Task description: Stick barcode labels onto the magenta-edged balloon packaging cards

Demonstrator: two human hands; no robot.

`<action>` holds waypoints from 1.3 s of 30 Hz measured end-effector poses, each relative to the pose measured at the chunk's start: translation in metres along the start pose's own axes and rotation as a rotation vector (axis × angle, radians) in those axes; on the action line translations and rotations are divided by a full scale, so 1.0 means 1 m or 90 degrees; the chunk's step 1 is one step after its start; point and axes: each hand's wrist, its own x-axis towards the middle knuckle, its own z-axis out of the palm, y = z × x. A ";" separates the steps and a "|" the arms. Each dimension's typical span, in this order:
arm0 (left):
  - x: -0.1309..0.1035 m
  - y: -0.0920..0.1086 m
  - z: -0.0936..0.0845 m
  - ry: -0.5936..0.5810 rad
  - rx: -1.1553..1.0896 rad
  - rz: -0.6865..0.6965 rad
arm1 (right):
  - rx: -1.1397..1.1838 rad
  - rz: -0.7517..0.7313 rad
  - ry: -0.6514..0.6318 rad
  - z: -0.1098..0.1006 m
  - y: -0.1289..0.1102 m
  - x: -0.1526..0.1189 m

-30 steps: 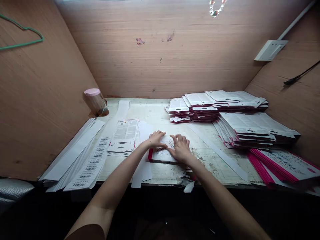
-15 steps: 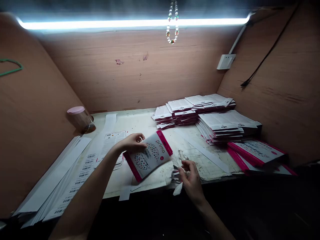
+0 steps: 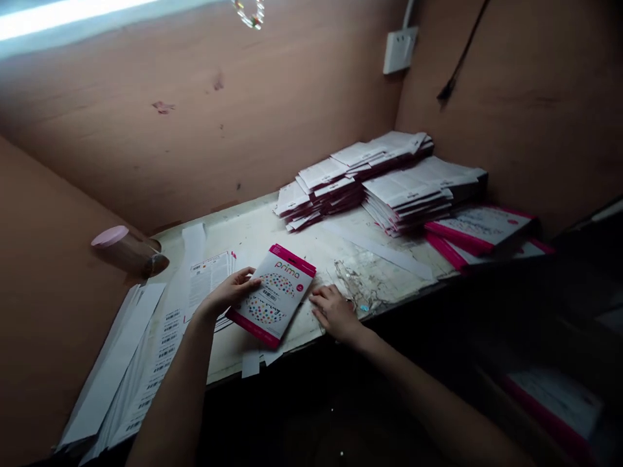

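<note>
My left hand (image 3: 228, 293) grips the left edge of a white and magenta packet (image 3: 275, 290) printed with coloured dots, held face up just above the worktop (image 3: 272, 227). Just right of the packet, my right hand (image 3: 333, 312) rests flat on the worktop near its front edge, fingers spread, holding nothing. A small stack of white printed cards (image 3: 210, 274) lies directly behind my left hand.
Strips of barcode labels (image 3: 160, 353) and white backing paper (image 3: 109, 370) lie at the left. A pink-lidded jar (image 3: 127, 250) lies tipped at the back left. Piled packets (image 3: 370, 178) fill the back right, magenta-edged ones (image 3: 479, 230) beside them. Wooden walls enclose the worktop.
The packet was lifted off the worktop by my left hand, turned face up and lowered again. My right hand let go and moved to the worktop beside it. The view swung right.
</note>
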 end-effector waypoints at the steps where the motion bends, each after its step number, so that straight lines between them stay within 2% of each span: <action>1: 0.001 -0.002 -0.001 0.006 -0.002 -0.011 | -0.019 0.004 -0.012 0.001 0.000 -0.001; 8: -0.003 -0.015 -0.021 0.120 -0.018 -0.100 | -0.087 0.038 -0.043 -0.002 -0.004 -0.003; 10: -0.010 -0.016 -0.025 0.139 -0.042 -0.102 | -0.049 0.044 -0.029 -0.002 -0.008 -0.004; 12: -0.019 -0.016 -0.022 0.133 -0.060 -0.081 | 0.060 0.060 0.024 -0.004 -0.017 -0.004; 14: -0.029 -0.014 -0.011 0.132 -0.075 -0.017 | 0.256 0.073 0.087 -0.011 -0.032 -0.001; 17: -0.043 -0.009 0.022 0.167 -0.076 0.158 | 0.523 0.040 0.162 -0.031 -0.056 0.007; 19: -0.051 -0.007 0.051 0.219 -0.057 0.293 | 0.526 -0.009 0.197 -0.049 -0.063 0.012; 22: -0.054 -0.012 0.098 0.320 -0.043 0.456 | 0.386 -0.103 0.180 -0.070 -0.054 0.014; 24: -0.051 -0.017 0.125 0.332 -0.031 0.473 | 0.356 -0.140 0.168 -0.077 -0.041 0.012; 26: -0.048 -0.021 0.144 0.318 -0.036 0.477 | 0.374 -0.138 0.165 -0.080 -0.029 0.008; 29: -0.044 -0.024 0.155 0.304 -0.060 0.512 | 0.412 -0.123 0.159 -0.080 -0.019 0.001; 35: -0.030 -0.030 0.145 0.220 -0.013 0.433 | 0.415 -0.061 0.117 -0.061 0.008 -0.002; 37: -0.026 -0.031 0.143 0.217 -0.021 0.421 | 0.395 -0.034 0.109 -0.056 0.014 0.001; 39: -0.024 -0.029 0.144 0.246 -0.036 0.404 | 0.360 -0.033 0.121 -0.053 0.014 0.003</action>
